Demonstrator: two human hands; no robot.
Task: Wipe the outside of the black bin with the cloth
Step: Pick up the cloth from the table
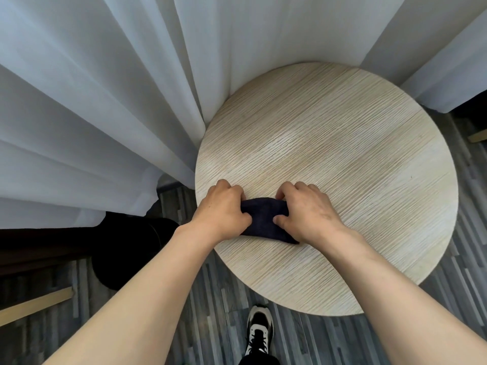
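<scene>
A dark navy cloth (263, 217) lies bunched on the near left part of a round light-wood table (342, 154). My left hand (221, 209) grips the cloth's left side and my right hand (308, 209) grips its right side, fingers curled over the far edge. The black bin (126, 248) stands on the floor to the left of the table, beneath my left forearm, partly hidden by the white curtain; its shape is hard to make out in the shadow.
White curtains (105, 101) hang behind and to the left of the table, touching its far edge. The floor is grey striped carpet (210, 325). My shoe (259, 330) is below the table's near edge. A wooden strip (34, 304) lies at lower left.
</scene>
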